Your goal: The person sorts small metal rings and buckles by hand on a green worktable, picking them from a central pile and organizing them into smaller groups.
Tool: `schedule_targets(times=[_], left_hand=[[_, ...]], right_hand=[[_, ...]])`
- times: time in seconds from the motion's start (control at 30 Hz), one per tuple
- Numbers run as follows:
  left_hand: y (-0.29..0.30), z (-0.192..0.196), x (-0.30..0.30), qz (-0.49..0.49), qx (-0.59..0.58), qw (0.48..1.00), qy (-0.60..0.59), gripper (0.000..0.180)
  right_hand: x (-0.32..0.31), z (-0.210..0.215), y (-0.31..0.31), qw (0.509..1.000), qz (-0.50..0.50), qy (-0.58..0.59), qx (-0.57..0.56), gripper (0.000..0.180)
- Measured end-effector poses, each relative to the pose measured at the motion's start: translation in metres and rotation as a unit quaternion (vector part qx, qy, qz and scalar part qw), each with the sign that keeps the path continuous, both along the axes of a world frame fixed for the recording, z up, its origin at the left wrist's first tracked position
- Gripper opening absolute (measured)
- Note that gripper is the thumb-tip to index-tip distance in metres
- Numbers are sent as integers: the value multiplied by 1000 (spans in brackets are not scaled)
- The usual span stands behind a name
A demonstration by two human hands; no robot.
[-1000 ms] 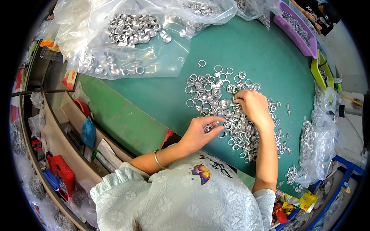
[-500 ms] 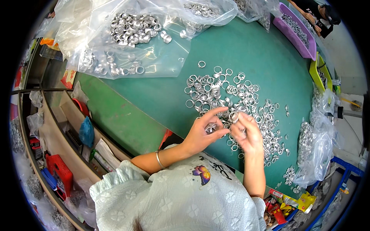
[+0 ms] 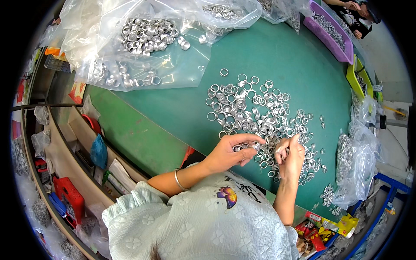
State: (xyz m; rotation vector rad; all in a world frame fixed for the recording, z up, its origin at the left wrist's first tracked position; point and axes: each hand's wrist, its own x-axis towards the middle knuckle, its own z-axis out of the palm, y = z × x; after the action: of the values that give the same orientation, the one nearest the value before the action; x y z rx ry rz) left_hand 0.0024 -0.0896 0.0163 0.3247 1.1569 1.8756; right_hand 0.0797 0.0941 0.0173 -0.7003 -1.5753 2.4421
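Silvery metal rings [image 3: 234,102] lie in a loose pile on the green tabletop, in front of my hands and to their right. My left hand [image 3: 232,151] is curled over the near edge of the pile with several rings [image 3: 255,146] held between thumb and fingers. A plain bangle is on that wrist. Just to the right, over the pile, my right hand [image 3: 292,156] has its fingers bent in and its thumb pointing up. Whatever may be inside those fingers is hidden.
Clear plastic bags [image 3: 186,73] with more rings cover the far left of the table. A purple tray [image 3: 331,45] and a yellow-green bin [image 3: 359,80] stand at far right. Another bag of rings [image 3: 357,164] lies on the right edge. Open drawers [image 3: 65,151] line the left. A co-worker [image 3: 357,17] is at upper right.
My right hand has moved right, away from my left hand, and its fingers have curled in. My left hand has turned slightly, its fingers closing further over the rings.
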Motion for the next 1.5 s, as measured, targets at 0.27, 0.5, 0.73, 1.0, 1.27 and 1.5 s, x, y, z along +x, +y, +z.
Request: schedule_targets(times=[0.27,0.5,0.73,1.0,1.27,1.5], left_hand=[[2,-4,-1,-23,6,999,22,23],[-5,-16,4,-29,147,950,-275,14],[-3,-9,10,-7,-36,999,28,10],[-4,-6,6,30,-51,986,155,20],[-5,-6,7,54,-116,920,371,19],[-5,-5,5,70,-96,904,411,20]], right_hand=[[5,14,-23,982,77,14,171,24],[1,3,-6,938,-13,-84,337,19],[-17,0,-30,719,87,-89,684,16],[-17,-7,-16,797,45,-36,601,4],[5,4,-26,981,-6,-25,191,10],[12,3,-38,983,21,39,179,9]])
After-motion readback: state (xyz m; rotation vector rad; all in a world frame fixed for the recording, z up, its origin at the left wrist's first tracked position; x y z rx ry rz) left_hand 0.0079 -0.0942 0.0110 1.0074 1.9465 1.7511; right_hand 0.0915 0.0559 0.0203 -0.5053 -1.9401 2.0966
